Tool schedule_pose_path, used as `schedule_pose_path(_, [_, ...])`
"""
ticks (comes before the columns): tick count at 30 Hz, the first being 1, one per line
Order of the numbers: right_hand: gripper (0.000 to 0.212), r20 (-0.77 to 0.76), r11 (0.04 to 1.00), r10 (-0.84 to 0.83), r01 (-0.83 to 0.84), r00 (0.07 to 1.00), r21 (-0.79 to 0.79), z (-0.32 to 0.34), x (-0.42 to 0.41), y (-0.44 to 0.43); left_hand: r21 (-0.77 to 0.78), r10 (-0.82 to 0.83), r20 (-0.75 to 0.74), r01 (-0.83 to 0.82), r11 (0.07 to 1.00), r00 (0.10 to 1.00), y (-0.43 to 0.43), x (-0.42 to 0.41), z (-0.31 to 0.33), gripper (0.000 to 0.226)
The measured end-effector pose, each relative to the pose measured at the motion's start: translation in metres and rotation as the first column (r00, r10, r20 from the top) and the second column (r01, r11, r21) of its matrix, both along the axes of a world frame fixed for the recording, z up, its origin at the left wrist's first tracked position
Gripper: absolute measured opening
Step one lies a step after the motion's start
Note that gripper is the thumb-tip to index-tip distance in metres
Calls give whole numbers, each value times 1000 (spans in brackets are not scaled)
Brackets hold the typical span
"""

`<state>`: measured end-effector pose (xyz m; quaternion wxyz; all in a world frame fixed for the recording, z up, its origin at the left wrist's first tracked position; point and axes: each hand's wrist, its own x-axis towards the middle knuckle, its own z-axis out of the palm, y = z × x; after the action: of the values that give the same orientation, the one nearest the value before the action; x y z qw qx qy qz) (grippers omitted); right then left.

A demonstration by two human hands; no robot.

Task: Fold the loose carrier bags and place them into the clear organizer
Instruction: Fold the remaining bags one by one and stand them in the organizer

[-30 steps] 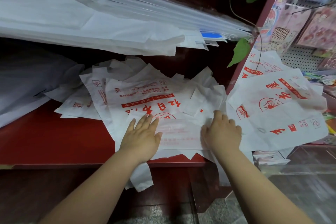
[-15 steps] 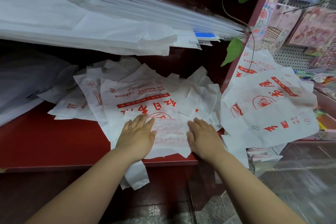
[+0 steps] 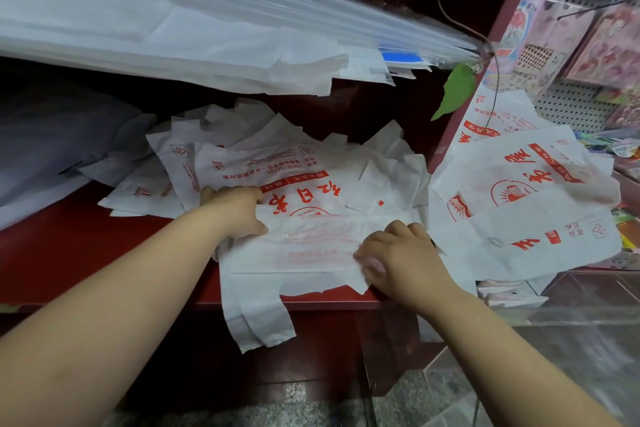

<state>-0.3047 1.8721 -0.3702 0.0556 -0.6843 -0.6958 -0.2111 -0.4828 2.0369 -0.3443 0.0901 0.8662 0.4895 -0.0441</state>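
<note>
Head view: the bag (image 3: 311,250), thin crinkly white plastic printed red, lies folded at the front edge of the shelf (image 3: 69,253). The left hand (image 3: 235,211) and right hand (image 3: 401,253) grip its ends, fingers curled.

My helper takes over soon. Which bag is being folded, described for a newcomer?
On the red shelf lies a pile of white bags printed in red. The folded bag is topmost at the front edge, held between the left hand and right hand; unlike its neighbours, its print shows only faintly through.
</note>
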Motion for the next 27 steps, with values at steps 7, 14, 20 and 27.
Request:
schedule_pose_path(7, [24, 79, 998, -52, 50, 996, 27, -8, 3, 7, 9, -71, -46, 71, 997, 996, -5, -1, 4, 37])
schedule_pose_path(14, [30, -128, 986, 41, -20, 991, 164, 2, 8, 21, -189, 163, 646, -51, 981, 746, -62, -37, 4, 8])
schedule_pose_path(20, [47, -292, 983, 163, -128, 942, 134, -15, -23, -8, -475, 454, 827, -21, 880, 332, -119, -51, -26, 36])
schedule_pose_path(27, [41, -350, 959, 265, -208, 898, 192, -38, -50, -45, -604, 557, 784, 133, 786, 273, -154, -37, -33, 29])
